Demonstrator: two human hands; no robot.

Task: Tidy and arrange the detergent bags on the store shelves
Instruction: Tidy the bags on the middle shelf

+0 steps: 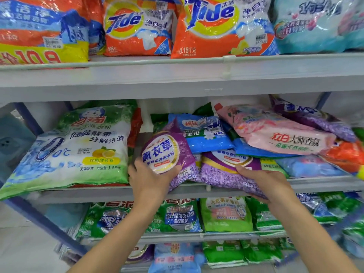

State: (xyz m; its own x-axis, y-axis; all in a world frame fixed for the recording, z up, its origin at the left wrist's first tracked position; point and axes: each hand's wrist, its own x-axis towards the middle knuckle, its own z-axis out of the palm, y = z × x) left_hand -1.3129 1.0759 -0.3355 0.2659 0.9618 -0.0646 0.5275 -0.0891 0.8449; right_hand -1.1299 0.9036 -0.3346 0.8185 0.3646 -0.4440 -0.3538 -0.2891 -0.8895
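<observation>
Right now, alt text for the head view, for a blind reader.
Left grip holds a tilted purple bag, right grip a flat purple bag, on the middle shelf. A pink bag tops the pile; orange bags sit above.

Right of the round-labelled purple plastic detergent bag point(167, 152), we see only part of a second purple plastic bag point(222, 170): its top lies under a blue plastic bag point(254, 150), and our right hand point(264, 182) covers its near corner. Far right of the round-labelled bag an orange plastic bag point(346, 154) is cut by the edge of our view; lower right of it, green plastic bags point(340, 203) blur beyond reading.
</observation>
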